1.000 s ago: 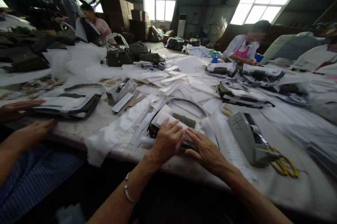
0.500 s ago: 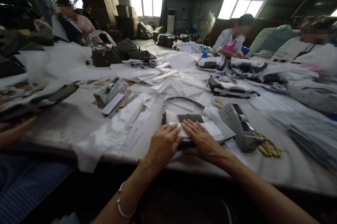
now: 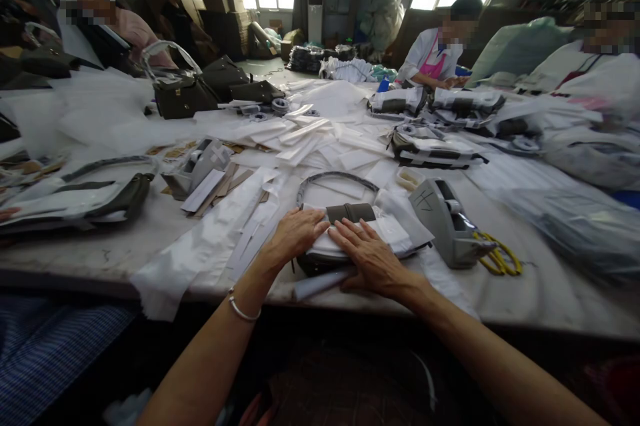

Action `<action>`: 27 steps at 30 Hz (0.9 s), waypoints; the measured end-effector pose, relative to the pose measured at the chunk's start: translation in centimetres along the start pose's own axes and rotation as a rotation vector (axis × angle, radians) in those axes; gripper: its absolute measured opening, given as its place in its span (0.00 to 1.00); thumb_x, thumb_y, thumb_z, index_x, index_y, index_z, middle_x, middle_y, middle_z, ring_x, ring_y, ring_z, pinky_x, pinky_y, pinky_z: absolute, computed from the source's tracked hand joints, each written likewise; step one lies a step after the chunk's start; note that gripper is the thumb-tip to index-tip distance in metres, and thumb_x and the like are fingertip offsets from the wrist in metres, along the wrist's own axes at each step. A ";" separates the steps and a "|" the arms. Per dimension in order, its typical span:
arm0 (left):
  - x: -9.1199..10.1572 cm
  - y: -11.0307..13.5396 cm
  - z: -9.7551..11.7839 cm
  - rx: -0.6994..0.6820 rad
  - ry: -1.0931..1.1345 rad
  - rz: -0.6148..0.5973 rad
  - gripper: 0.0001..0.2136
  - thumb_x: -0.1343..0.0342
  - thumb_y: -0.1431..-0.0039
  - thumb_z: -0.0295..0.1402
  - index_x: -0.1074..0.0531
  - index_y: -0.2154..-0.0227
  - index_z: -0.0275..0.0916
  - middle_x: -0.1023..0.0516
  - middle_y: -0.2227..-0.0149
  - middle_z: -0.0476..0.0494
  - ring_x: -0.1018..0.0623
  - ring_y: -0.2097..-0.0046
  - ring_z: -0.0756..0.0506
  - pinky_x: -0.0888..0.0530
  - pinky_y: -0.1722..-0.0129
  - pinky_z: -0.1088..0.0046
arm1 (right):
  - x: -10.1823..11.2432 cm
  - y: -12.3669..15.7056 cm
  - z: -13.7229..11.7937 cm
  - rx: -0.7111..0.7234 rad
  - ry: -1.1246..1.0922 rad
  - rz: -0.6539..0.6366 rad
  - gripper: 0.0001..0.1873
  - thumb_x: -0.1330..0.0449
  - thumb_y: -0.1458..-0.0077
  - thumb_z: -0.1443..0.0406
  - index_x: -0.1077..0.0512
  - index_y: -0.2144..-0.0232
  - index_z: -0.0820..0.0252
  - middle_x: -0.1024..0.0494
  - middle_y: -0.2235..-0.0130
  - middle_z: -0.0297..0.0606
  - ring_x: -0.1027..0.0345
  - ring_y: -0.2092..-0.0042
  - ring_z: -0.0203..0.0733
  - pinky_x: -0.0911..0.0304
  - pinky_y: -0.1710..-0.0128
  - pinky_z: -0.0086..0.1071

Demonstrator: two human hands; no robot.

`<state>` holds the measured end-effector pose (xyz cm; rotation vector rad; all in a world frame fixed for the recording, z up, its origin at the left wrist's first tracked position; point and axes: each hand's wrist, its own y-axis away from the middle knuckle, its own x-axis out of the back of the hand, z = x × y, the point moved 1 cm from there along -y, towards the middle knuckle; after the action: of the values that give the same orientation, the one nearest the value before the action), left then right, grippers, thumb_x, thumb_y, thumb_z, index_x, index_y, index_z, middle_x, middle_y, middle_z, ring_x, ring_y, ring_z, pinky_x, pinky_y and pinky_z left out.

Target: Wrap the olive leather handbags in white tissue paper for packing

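A dark olive handbag lies at the table's front edge, its wrapped handle arching away from me. White wrapping sheet covers much of it, leaving an olive strap band bare. My left hand rests on the bag's left part, fingers stretched and pointing right. Flat on the white sheet lies my right hand, fingers extended; its thumb is tucked low by a rolled translucent sheet. Neither hand grips anything that I can see.
Right of the bag stands a grey tape dispenser with yellow-handled scissors beside it. Another dispenser and paper strips stand left. A second wrapped handbag is by a neighbour's hand. A co-worker is across the table.
My left hand has shifted left and away from me along the bag. A rolled sheet now shows under the bag's front. The neighbour's bag at left now lies flat on the table.
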<state>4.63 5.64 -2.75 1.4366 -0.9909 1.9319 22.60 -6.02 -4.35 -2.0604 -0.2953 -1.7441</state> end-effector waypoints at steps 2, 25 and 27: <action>0.3 0.2 0.0 -0.019 0.025 0.005 0.11 0.50 0.31 0.34 0.27 0.52 0.39 0.22 0.48 0.41 0.24 0.45 0.43 0.32 0.42 0.61 | 0.0 0.0 -0.1 -0.006 0.005 0.022 0.58 0.28 0.56 0.55 0.53 0.31 0.58 0.44 0.32 0.50 0.54 0.31 0.57 0.56 0.34 0.58; -2.7 9.0 3.6 -0.193 -0.133 0.414 0.18 0.56 0.32 0.24 0.33 0.43 0.36 0.25 0.44 0.38 0.28 0.40 0.39 0.31 0.41 0.58 | -0.5 0.1 -0.9 -0.019 0.046 0.074 0.36 0.48 0.50 0.76 0.37 0.37 0.57 0.36 0.35 0.41 0.46 0.34 0.49 0.55 0.33 0.52; -2.3 9.2 4.3 -0.204 -0.231 0.352 0.18 0.57 0.32 0.23 0.34 0.42 0.31 0.27 0.43 0.35 0.29 0.39 0.39 0.33 0.39 0.57 | -0.7 0.2 -1.1 -0.022 0.056 0.093 0.37 0.50 0.51 0.77 0.37 0.38 0.58 0.35 0.36 0.42 0.45 0.34 0.48 0.55 0.33 0.52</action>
<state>0.67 -3.22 -6.48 1.4644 -1.5907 1.8562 21.57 -6.66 -4.97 -2.0032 -0.1608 -1.7532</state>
